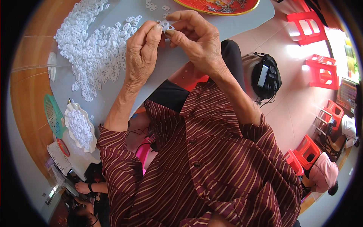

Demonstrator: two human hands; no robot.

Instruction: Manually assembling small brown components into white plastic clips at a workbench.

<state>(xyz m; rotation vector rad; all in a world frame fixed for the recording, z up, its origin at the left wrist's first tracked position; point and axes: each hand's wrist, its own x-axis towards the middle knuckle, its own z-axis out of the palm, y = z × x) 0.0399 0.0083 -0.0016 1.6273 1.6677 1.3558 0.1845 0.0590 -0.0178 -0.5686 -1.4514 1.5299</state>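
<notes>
Both hands meet over the near edge of a grey table [166,72]. Between their fingertips is a small white plastic piece with holes [165,25]. My left hand [144,51] pinches it from the left, fingers closed. Thumb and forefinger of my right hand [200,43] close on its right side, the other fingers curled. Left of the hands spreads a big heap of similar white pieces [89,56]. A few more loose ones [152,5] lie beyond my fingers. At the far side sits a red tray with a gold rim [227,10], holding many thin metal parts [231,6].
A white scalloped dish of white pieces [80,128] stands at the left beside a green basket [54,115]. On the tiled floor at right lies a black bag [266,75]. Red stools [308,26] stand along the right. Other people [326,172] sit at lower right and lower left.
</notes>
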